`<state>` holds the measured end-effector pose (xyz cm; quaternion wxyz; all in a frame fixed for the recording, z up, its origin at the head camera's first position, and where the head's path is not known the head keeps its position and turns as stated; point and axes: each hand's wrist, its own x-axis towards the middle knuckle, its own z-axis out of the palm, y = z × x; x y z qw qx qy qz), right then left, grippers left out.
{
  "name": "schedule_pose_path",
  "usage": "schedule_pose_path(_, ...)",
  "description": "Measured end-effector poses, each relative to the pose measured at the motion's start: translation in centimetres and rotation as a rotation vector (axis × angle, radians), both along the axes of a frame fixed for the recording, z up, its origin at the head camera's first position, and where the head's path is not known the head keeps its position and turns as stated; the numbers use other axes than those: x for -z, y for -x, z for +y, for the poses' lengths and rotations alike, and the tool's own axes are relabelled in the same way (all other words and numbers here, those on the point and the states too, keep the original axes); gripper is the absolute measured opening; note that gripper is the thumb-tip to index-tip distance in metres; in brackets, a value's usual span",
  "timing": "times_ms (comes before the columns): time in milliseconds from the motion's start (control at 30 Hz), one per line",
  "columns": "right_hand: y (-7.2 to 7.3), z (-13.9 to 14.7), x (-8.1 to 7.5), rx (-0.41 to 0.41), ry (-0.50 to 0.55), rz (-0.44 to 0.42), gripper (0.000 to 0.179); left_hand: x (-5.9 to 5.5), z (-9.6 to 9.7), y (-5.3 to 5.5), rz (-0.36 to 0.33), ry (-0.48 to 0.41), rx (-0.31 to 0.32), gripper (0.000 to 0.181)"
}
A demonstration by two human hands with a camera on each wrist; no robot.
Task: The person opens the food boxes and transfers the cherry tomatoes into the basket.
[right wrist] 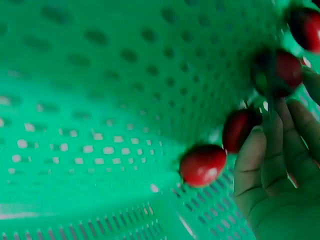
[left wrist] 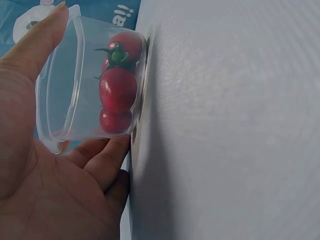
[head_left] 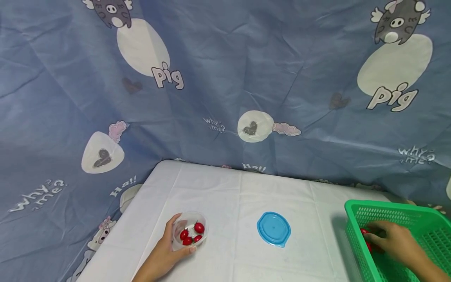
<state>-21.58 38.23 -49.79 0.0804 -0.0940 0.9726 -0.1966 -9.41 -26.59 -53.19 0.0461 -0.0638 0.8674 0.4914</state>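
"How far have you come with it?"

"I would judge that I am somewhere in the middle. Four red tomatoes (head_left: 199,227) lie on the bottom of the clear container (left wrist: 92,95), so this part seems to be done."

"And where is the container?"

"It is upright at the white table (head_left: 240,196), on my left side. My left hand (head_left: 168,250) grasps it, with the thumb on one side and the fingers on the other. Whether the base rests fully on the cloth, I cannot tell."

"What is left, then?"

"At least four loose tomatoes (right wrist: 202,166) are inside the green basket (head_left: 394,207), close to its wall. My right hand (head_left: 396,239) is in there also. Its fingertips are bent at one tomato (right wrist: 280,75), but I cannot tell if they have a grip of it or only come near to it."

"Is the container covered?"

"No, its top is bare. The blue lid (head_left: 274,228) lies flat on the table, between the container and the basket, apart from both. If it belongs to this container, as I suppose, then the closing is also not yet done."
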Motion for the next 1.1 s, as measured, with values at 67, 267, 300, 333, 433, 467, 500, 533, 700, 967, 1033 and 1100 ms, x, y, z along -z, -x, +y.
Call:
schedule_pose_path(67,-0.1,0.0,-0.4,0.027,-0.003,0.011,0.042,0.0,0.0,0.0,-0.004,0.004,-0.003,0.110)
schedule_pose_path(267,0.0,-1.0,-3.0,0.054,0.006,0.172,0.039,0.0,-0.2,-0.1,0.004,0.003,-0.001,0.109)
schedule_pose_path(300,0.0,-1.4,-3.5,0.052,0.024,0.212,0.037,0.0,-0.3,-0.2,0.006,0.002,-0.001,0.109)
schedule_pose_path(333,0.0,-1.9,-4.0,0.045,0.043,0.250,0.036,0.0,-0.3,-0.2,0.010,0.004,0.001,0.109)
schedule_pose_path(433,0.2,-3.6,-5.6,0.010,0.106,0.338,0.030,0.0,-0.3,-0.2,0.008,0.008,0.000,0.110)
schedule_pose_path(467,0.2,-4.4,-6.2,-0.009,0.128,0.345,0.028,0.0,-0.3,-0.2,0.006,0.009,-0.003,0.110)
schedule_pose_path(500,0.3,-5.2,-6.7,-0.035,0.147,0.356,0.027,0.0,-0.3,-0.2,0.004,0.009,-0.006,0.110)
schedule_pose_path(533,0.4,-6.1,-7.3,-0.063,0.162,0.362,0.025,0.0,-0.2,-0.2,0.002,0.010,-0.008,0.110)
schedule_pose_path(700,1.1,-11.2,-9.4,-0.221,0.249,0.310,0.026,0.1,-0.1,-0.2,0.009,-0.010,-0.006,0.109)
schedule_pose_path(967,2.5,-19.6,-10.8,-0.463,0.422,0.094,0.039,0.1,-0.1,0.0,0.055,-0.048,0.027,0.108)
schedule_pose_path(1033,2.8,-22.1,-10.8,-0.525,0.436,0.027,0.041,0.1,-0.1,0.0,0.057,-0.045,0.027,0.108)
schedule_pose_path(1100,2.9,-24.9,-10.6,-0.596,0.437,-0.024,0.042,0.1,-0.1,0.0,0.054,-0.042,0.022,0.108)
